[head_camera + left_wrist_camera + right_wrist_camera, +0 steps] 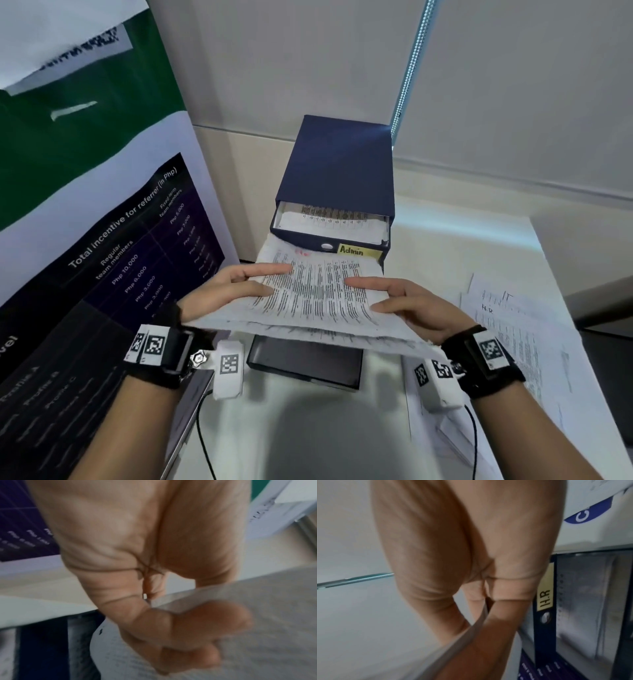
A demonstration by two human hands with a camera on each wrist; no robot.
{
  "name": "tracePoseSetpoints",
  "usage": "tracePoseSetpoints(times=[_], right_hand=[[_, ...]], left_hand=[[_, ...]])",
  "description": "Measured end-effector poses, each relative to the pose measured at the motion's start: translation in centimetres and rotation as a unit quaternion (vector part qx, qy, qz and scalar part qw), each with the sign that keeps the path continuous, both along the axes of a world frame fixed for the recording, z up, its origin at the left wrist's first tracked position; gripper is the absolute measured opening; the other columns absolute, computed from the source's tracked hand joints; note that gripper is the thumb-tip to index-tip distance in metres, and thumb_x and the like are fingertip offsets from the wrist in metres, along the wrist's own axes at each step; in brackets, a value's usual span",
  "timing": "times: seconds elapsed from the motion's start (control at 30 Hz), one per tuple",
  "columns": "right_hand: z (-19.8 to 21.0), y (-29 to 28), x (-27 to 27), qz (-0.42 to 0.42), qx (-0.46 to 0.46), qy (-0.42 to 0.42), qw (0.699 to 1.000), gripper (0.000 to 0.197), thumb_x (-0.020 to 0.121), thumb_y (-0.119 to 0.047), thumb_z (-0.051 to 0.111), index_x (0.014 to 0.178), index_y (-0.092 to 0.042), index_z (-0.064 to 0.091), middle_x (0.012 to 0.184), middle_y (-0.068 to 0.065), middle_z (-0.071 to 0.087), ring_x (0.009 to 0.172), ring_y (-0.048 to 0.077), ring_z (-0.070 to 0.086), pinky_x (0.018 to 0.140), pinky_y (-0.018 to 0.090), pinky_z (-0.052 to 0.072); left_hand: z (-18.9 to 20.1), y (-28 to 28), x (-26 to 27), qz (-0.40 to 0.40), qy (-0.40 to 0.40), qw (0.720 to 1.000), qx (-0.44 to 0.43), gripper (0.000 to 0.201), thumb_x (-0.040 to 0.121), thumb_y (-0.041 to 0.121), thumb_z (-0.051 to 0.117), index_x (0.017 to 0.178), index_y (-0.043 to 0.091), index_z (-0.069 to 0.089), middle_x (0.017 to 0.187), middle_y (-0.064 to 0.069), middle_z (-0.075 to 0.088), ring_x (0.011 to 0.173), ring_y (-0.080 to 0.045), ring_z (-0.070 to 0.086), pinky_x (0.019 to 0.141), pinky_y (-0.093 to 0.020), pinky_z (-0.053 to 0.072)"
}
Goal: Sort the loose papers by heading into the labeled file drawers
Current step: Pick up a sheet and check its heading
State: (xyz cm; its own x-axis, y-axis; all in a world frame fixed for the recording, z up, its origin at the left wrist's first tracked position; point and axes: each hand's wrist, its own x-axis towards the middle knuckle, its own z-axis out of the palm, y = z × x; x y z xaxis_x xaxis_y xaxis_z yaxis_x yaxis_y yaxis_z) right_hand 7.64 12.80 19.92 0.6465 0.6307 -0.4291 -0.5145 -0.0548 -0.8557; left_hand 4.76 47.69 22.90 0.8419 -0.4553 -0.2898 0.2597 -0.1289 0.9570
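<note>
I hold a stack of printed papers [308,294] level in both hands, in front of a dark blue drawer unit [339,164]. My left hand [260,282] pinches the stack's left edge, thumb and forefinger on top; the other fingers [205,622] curl under the sheets [274,608]. My right hand [394,298] pinches the right edge the same way. The top drawer [329,236], with a yellow "Admin" label [352,250], stands open with papers inside. A lower drawer [305,363] is pulled out under the stack. The right wrist view shows an open drawer [583,601] labelled "H.R" [545,599].
Loose sheets [513,325] with handwritten headings lie spread on the white table [462,240] to the right. A large printed poster board [102,240] stands close on the left. A wall and a window blind rise behind the drawer unit.
</note>
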Motion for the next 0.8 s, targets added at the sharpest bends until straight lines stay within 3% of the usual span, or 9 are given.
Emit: tracePoseSetpoints(times=[0.07, 0.13, 0.2, 0.27, 0.33, 0.43, 0.53, 0.63, 0.8], right_hand=[[-0.2, 0.1, 0.4, -0.039, -0.017, 0.023, 0.999, 0.050, 0.091, -0.001, 0.061, 0.139, -0.012, 0.054, 0.114, 0.017, 0.066, 0.069, 0.022, 0.053, 0.055, 0.016, 0.031], [0.2, 0.8, 0.3, -0.095, -0.031, 0.056, 0.993, 0.043, 0.094, 0.010, 0.049, 0.134, -0.002, 0.057, 0.135, 0.020, 0.057, 0.084, 0.024, 0.066, 0.042, 0.011, 0.044], [0.1, 1.2, 0.0, -0.104, -0.024, 0.089, 0.990, 0.043, 0.094, 0.014, 0.043, 0.134, 0.003, 0.055, 0.133, 0.030, 0.054, 0.081, 0.019, 0.073, 0.045, 0.012, 0.049], [-0.3, 1.1, 0.2, -0.132, -0.020, 0.103, 0.986, 0.042, 0.096, 0.014, 0.040, 0.131, -0.001, 0.056, 0.121, 0.023, 0.062, 0.063, 0.010, 0.072, 0.050, 0.016, 0.054], [-0.7, 1.3, 0.9, -0.179, -0.028, 0.085, 0.980, 0.041, 0.096, 0.011, 0.044, 0.133, -0.002, 0.055, 0.111, 0.018, 0.068, 0.070, 0.013, 0.073, 0.059, 0.024, 0.059], [-1.3, 1.5, 2.0, -0.250, -0.078, 0.044, 0.964, 0.036, 0.096, -0.004, 0.057, 0.132, -0.004, 0.057, 0.109, 0.015, 0.069, 0.066, 0.015, 0.068, 0.053, 0.024, 0.055], [-1.2, 1.0, 2.0, -0.156, -0.145, 0.032, 0.977, 0.052, 0.081, -0.029, 0.078, 0.127, -0.011, 0.062, 0.108, 0.006, 0.067, 0.066, 0.016, 0.057, 0.053, 0.020, 0.050], [-1.0, 1.0, 1.3, -0.073, -0.138, 0.067, 0.985, 0.039, 0.084, -0.006, 0.073, 0.122, -0.005, 0.063, 0.112, 0.011, 0.068, 0.069, 0.012, 0.068, 0.057, 0.021, 0.057], [-2.1, 2.1, 3.6, -0.239, -0.144, -0.005, 0.960, 0.020, 0.084, 0.005, 0.070, 0.103, 0.008, 0.070, 0.106, 0.018, 0.072, 0.079, 0.020, 0.071, 0.064, 0.023, 0.059]], left_hand=[[-0.2, -0.4, 0.5, 0.020, 0.006, 0.999, 0.035, 0.040, 0.093, 0.001, 0.058, 0.131, 0.013, 0.060, 0.126, -0.003, 0.067, 0.109, -0.008, 0.066, 0.091, -0.014, 0.049], [-1.1, -0.7, 1.1, 0.041, 0.042, 0.996, 0.068, 0.036, 0.093, 0.001, 0.058, 0.127, 0.013, 0.063, 0.119, -0.006, 0.070, 0.087, -0.004, 0.069, 0.072, -0.010, 0.050], [-2.8, -0.8, 1.6, 0.072, 0.082, 0.991, 0.076, 0.037, 0.091, 0.004, 0.063, 0.127, 0.013, 0.064, 0.120, -0.010, 0.069, 0.084, -0.008, 0.070, 0.070, -0.013, 0.051], [-4.2, -0.9, 1.6, 0.107, 0.120, 0.986, 0.046, 0.046, 0.084, 0.016, 0.075, 0.128, 0.020, 0.064, 0.112, -0.013, 0.068, 0.081, -0.020, 0.065, 0.072, -0.025, 0.052], [-5.0, -1.0, 1.4, 0.107, 0.138, 0.984, 0.043, 0.052, 0.074, 0.024, 0.084, 0.123, 0.024, 0.067, 0.105, -0.013, 0.066, 0.076, -0.025, 0.059, 0.064, -0.031, 0.050], [-5.2, -1.6, 1.6, 0.123, 0.096, 0.987, 0.044, 0.034, 0.083, 0.002, 0.071, 0.115, 0.014, 0.070, 0.116, -0.011, 0.070, 0.094, -0.015, 0.069, 0.077, -0.019, 0.057], [-5.6, -1.9, 2.7, 0.221, 0.048, 0.972, 0.061, 0.032, 0.080, -0.001, 0.075, 0.101, 0.023, 0.075, 0.120, -0.010, 0.068, 0.112, -0.019, 0.064, 0.103, -0.034, 0.049], [-6.0, -2.6, 4.0, 0.291, 0.023, 0.953, 0.084, 0.031, 0.078, 0.006, 0.079, 0.099, 0.028, 0.075, 0.113, -0.005, 0.068, 0.116, -0.025, 0.061, 0.105, -0.041, 0.047], [-5.8, -4.4, 5.1, 0.290, -0.097, 0.926, 0.221, 0.032, 0.078, 0.021, 0.080, 0.108, 0.026, 0.071, 0.112, 0.002, 0.060, 0.099, -0.016, 0.057, 0.099, -0.034, 0.049]])
